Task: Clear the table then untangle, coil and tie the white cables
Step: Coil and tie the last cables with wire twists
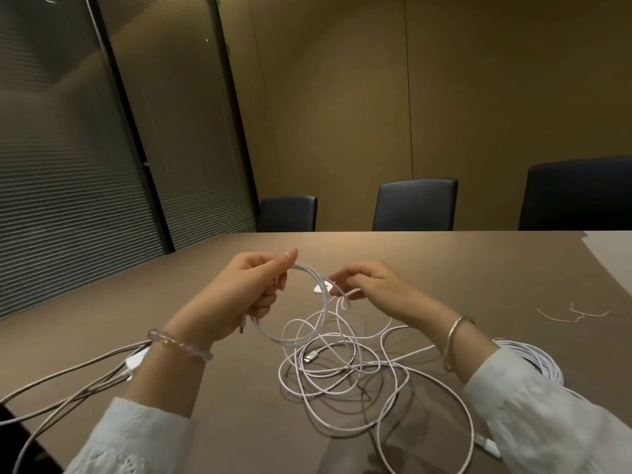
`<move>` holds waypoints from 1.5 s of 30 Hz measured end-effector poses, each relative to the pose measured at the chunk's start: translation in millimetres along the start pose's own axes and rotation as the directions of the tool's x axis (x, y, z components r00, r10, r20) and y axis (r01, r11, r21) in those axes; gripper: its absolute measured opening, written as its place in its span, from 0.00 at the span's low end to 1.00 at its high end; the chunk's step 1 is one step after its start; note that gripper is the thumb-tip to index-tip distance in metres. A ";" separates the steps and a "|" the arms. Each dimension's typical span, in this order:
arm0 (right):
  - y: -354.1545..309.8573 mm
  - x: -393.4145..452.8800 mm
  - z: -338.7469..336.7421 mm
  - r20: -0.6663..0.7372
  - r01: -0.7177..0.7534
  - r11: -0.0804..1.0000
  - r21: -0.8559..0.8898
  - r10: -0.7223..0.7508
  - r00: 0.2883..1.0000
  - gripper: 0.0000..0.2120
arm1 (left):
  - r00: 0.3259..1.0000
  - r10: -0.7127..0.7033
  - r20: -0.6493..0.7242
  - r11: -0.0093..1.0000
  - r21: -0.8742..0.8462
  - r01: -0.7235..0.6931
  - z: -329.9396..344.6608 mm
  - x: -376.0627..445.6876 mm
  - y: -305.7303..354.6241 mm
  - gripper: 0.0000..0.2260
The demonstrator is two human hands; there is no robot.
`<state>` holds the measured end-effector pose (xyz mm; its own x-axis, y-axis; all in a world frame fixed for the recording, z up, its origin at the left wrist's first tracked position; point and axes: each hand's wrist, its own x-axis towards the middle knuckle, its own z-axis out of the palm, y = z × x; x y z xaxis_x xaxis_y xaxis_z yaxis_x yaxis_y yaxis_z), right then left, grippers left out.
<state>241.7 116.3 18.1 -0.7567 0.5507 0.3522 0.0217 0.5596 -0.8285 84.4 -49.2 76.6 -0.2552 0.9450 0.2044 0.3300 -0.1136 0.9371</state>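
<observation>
At the near edge of the table (444, 268), a loose tangle of white cables (345, 367) sprawls at 6 o'clock, one plug (489, 447) lying at 5 o'clock by the person's right sleeve. A finished coil (537, 362) rests at 4 o'clock, partly hidden behind the right forearm, and grey cords (68, 378) trail off the table at 8 o'clock. Above the tangle, the left hand (253, 289) grips a small coil of white cable (307, 302), fingers curled round its loops and thumb pressed on top. The right hand (369, 282), at 12 o'clock of the tangle, pinches the running strand between fingertips and feeds it toward the coil. The step in hand appears to be coiling. It likely goes best if the right hand draws slack free of the tangle before each turn, keeps loops the same size, and lets the strand roll so no twist builds. Two thin ties (578, 314) wait at 3 o'clock, well apart. Three dark chairs (415, 205) stand beyond the far edge.
</observation>
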 end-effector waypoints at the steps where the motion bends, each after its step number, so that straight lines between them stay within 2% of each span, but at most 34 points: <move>1: 5.8 1.4 4.0 0.014 -0.015 0.997 -0.081 0.016 1.000 0.20 | 1.000 0.019 0.018 1.000 -0.017 -0.019 -5.8 -5.5 0.4 0.19; 3: 17.1 3.8 12.1 0.025 -0.034 0.958 -0.283 0.043 0.999 0.29 | 0.998 0.047 0.034 0.998 -0.053 -0.045 -17.1 -15.0 0.7 0.19; 5: 27.1 7.2 21.1 0.061 -0.018 0.882 -0.471 0.052 0.997 0.31 | 0.997 0.058 0.054 0.994 -0.091 -0.053 -28.5 -24.2 1.4 0.19; 8: 37.5 15.2 31.2 0.096 0.048 0.652 -0.757 0.039 0.995 0.25 | 0.991 0.048 0.123 0.990 -0.135 -0.031 -43.5 -36.8 2.2 0.20; 9: 38.2 17.5 32.0 0.088 0.051 0.590 -0.806 0.035 0.995 0.22 | 0.990 0.039 0.137 0.990 -0.143 -0.019 -47.3 -40.8 2.3 0.21; 10: 36.7 18.7 32.2 0.069 0.036 0.572 -0.820 0.036 0.997 0.19 | 0.990 0.028 0.138 0.988 -0.151 -0.007 -50.9 -44.5 2.3 0.21; 12: 32.1 17.9 28.0 0.024 -0.020 0.650 -0.760 0.059 0.998 0.15 | 0.993 0.011 0.118 0.985 -0.173 0.010 -55.3 -48.5 -0.5 0.21; 14: 23.0 16.0 27.8 -0.012 -0.083 0.832 -0.548 0.091 0.996 0.09 | 0.996 0.002 0.085 0.982 -0.187 0.014 -58.0 -50.6 -5.7 0.19; 15: 19.0 15.0 28.5 -0.025 -0.096 0.888 -0.450 0.094 0.995 0.06 | 0.997 -0.004 0.080 0.980 -0.196 0.020 -57.4 -49.7 -9.2 0.17; 18: 5.8 14.5 31.1 -0.070 -0.104 0.956 -0.274 0.088 0.994 0.05 | 0.994 -0.041 0.105 0.964 -0.255 0.067 -47.7 -43.7 -19.4 0.13; 20: -4.8 12.4 33.4 -0.039 -0.109 0.993 -0.052 0.107 0.994 0.03 | 0.997 -0.029 0.077 0.968 -0.245 0.047 -34.0 -37.6 -24.6 0.12; 23: -19.0 7.5 35.1 -0.002 -0.085 0.982 0.166 0.086 0.996 0.02 | 0.998 0.038 -0.045 0.999 -0.012 -0.038 -10.6 -27.3 -34.0 0.11; 25: -25.1 4.9 37.7 0.030 -0.094 0.959 0.266 0.089 0.996 0.03 | 0.995 0.060 -0.074 0.995 0.087 -0.054 2.9 -21.6 -40.4 0.11; 27: -29.1 0.1 40.0 0.129 -0.165 0.914 0.370 0.125 0.984 0.06 | 0.995 0.067 -0.075 0.997 0.033 -0.065 14.2 -16.1 -45.8 0.12; 29: -31.1 -5.2 41.1 0.219 -0.259 0.807 0.531 0.165 0.962 0.12 | 0.992 0.070 -0.101 0.996 -0.054 -0.075 23.7 -10.9 -49.1 0.14; 32: -31.9 -8.8 42.6 0.186 -0.285 0.621 0.730 0.221 0.957 0.15 | 0.976 0.055 -0.210 0.996 -0.054 -0.067 30.9 -6.5 -55.5 0.12; 34: -28.7 -9.6 42.7 0.126 -0.247 0.639 0.728 0.230 0.965 0.15 | 0.973 0.028 -0.229 0.996 -0.079 -0.047 32.0 -4.3 -59.4 0.12; 35: -25.6 -10.7 42.0 0.113 -0.245 0.710 0.661 0.229 0.967 0.16 | 0.973 0.019 -0.231 0.994 -0.103 -0.044 31.9 -3.8 -60.0 0.13; 37: -19.6 -16.5 38.7 0.141 -0.265 0.891 0.369 0.228 0.963 0.20 | 0.970 0.006 -0.245 0.985 -0.165 -0.048 30.0 -3.4 -60.0 0.12; 38: -17.7 -19.5 37.5 0.174 -0.267 0.933 0.241 0.229 0.958 0.21 | 0.968 -0.002 -0.250 0.981 -0.190 -0.048 28.0 -3.3 -59.5 0.12; 39: -15.3 -21.5 37.4 0.199 -0.260 0.948 0.186 0.223 0.954 0.22 | 0.969 -0.013 -0.247 0.979 -0.199 -0.038 26.4 -3.0 -58.9 0.11; 42: -13.7 -22.0 41.4 0.135 -0.221 0.931 0.290 0.188 0.973 0.22 | 0.976 -0.066 -0.208 0.985 -0.170 0.031 26.1 -3.2 -61.7 0.09; 45: -15.7 -18.4 48.1 0.047 -0.180 0.922 0.344 0.174 0.984 0.23 | 0.975 -0.099 -0.200 0.989 -0.127 0.075 31.4 -3.8 -67.4 0.14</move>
<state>223.9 67.6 3.6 -0.7715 0.6098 0.1815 -0.0689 0.2036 -0.9766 91.7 -35.5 3.8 -0.4629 0.8713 0.1629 0.1919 -0.0809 0.9781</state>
